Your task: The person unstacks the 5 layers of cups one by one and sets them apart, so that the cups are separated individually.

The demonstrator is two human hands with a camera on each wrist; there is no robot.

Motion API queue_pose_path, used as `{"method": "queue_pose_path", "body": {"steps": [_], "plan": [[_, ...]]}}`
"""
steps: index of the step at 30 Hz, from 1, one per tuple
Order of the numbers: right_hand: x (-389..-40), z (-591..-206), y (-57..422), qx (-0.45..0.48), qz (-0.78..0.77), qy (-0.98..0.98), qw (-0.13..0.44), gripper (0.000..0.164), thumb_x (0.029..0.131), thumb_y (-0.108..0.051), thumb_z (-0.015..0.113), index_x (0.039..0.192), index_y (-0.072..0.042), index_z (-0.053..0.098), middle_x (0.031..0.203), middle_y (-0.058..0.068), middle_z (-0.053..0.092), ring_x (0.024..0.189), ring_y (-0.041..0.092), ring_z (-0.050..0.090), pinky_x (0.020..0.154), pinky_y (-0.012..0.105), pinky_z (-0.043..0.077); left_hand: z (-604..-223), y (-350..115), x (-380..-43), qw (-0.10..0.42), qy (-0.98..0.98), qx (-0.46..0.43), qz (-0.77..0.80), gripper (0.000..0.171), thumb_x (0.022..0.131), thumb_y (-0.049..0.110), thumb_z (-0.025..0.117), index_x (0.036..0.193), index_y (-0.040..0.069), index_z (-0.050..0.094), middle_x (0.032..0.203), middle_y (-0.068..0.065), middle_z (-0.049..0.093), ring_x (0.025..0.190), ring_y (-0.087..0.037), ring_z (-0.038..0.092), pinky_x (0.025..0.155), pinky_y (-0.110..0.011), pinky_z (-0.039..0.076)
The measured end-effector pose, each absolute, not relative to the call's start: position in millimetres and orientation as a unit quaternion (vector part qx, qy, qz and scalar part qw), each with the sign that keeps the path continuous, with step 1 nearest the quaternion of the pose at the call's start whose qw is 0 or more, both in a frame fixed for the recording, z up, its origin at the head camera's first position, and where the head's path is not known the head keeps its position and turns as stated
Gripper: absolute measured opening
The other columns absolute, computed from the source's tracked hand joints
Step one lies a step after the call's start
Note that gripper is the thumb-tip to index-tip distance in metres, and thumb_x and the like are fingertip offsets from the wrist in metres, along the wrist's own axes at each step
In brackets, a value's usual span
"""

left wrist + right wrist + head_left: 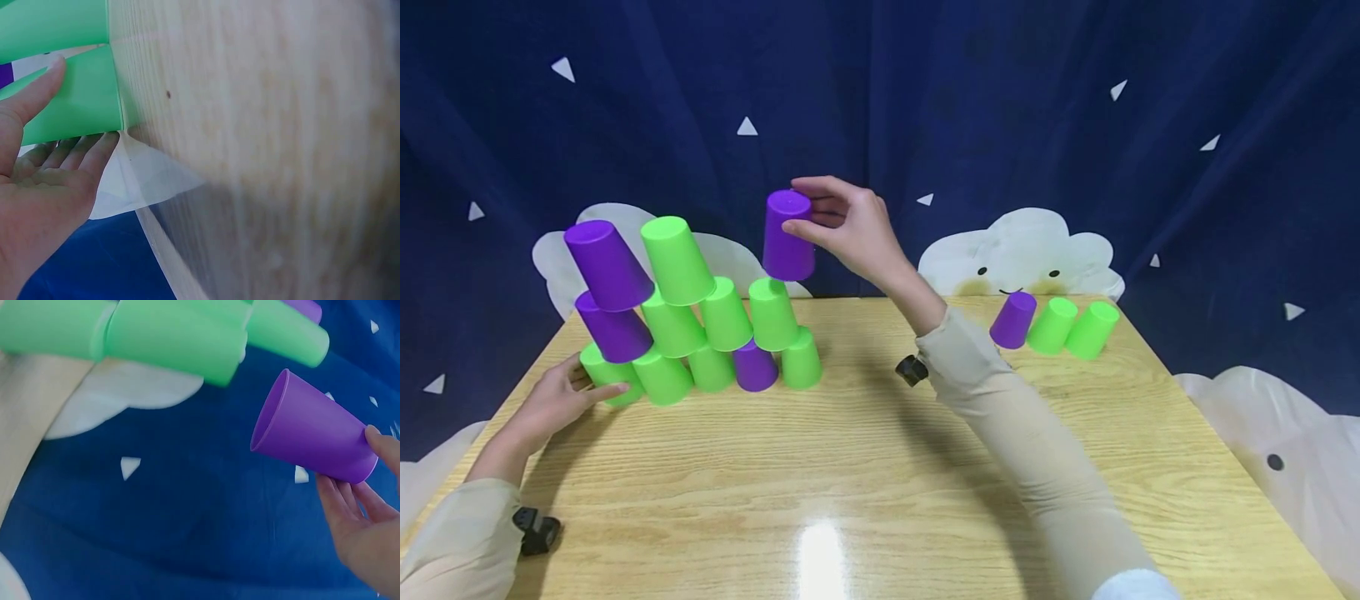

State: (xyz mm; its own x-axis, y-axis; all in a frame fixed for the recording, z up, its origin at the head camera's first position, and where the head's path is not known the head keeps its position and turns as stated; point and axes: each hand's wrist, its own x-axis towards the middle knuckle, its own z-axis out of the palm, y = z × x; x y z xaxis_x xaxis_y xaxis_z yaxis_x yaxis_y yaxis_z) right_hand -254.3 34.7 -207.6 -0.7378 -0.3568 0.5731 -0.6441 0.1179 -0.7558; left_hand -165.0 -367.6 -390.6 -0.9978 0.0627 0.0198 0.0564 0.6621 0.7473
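An upside-down purple cup (788, 242) is pinched near its closed end by my right hand (850, 225). It hangs in the air over the right end of a cup stack, just above a green cup (773, 315). In the right wrist view the purple cup (315, 431) shows its open rim, apart from the stacked green cups (175, 337). My left hand (553, 400) holds the leftmost bottom green cup (613, 377), thumb in front and fingers at its far side. The stack's top level has a purple cup (608, 265) and a green cup (677, 260).
On the right of the wooden table (850, 467) stand one purple cup (1013, 320) and two green cups (1052, 326), upside down. Behind hangs a dark blue curtain (1000, 108) with white triangles and clouds. A small black device (912, 370) sits at the right wrist.
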Motion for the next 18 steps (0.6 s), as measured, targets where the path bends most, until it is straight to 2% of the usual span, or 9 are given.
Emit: {"method": "queue_pose_path", "body": {"steps": [5,7,12,18], "plan": [[-256.0,-217.8,79.1,0.304,0.6,-0.725,0.148,0.046,0.081,-0.001,0.08,0.124,0.005,0.063,0.116,0.016,0.067,0.099,0.019,0.068,0.09,0.028,0.054,-391.6,-368.6,-164.8,-0.006,0.915,0.033,0.402,0.075,0.095,0.027,0.068,0.144,-0.014,0.029,0.134,-0.037,0.045,0.117,-0.042,0.05,0.073,-0.002,0.039],[-255.9,-226.7,98.8,0.281,0.611,-0.723,0.156,0.046,0.081,0.001,0.079,0.124,0.006,0.063,0.116,0.017,0.067,0.1,0.02,0.067,0.091,0.029,0.054,-391.6,-369.1,-165.1,-0.008,0.915,0.034,0.401,0.075,0.095,0.026,0.068,0.144,-0.014,0.029,0.134,-0.037,0.045,0.116,-0.041,0.051,0.073,-0.002,0.039],[-258.1,-255.5,143.6,0.216,0.614,-0.735,0.19,0.046,0.082,0.002,0.078,0.124,0.007,0.063,0.119,0.019,0.066,0.101,0.018,0.067,0.093,0.029,0.053,-390.7,-368.9,-165.5,-0.008,0.914,0.034,0.403,0.075,0.095,0.027,0.067,0.144,-0.015,0.028,0.134,-0.038,0.044,0.12,-0.053,0.044,0.072,-0.002,0.039],[-258.2,-293.5,181.2,0.14,0.603,-0.758,0.205,0.047,0.082,0.0,0.079,0.125,0.009,0.061,0.122,0.022,0.064,0.107,0.027,0.064,0.094,0.03,0.052,-389.6,-367.6,-164.6,-0.001,0.912,0.032,0.408,0.077,0.095,0.028,0.067,0.145,-0.014,0.027,0.136,-0.038,0.043,0.123,-0.055,0.041,0.072,-0.002,0.038]]}}
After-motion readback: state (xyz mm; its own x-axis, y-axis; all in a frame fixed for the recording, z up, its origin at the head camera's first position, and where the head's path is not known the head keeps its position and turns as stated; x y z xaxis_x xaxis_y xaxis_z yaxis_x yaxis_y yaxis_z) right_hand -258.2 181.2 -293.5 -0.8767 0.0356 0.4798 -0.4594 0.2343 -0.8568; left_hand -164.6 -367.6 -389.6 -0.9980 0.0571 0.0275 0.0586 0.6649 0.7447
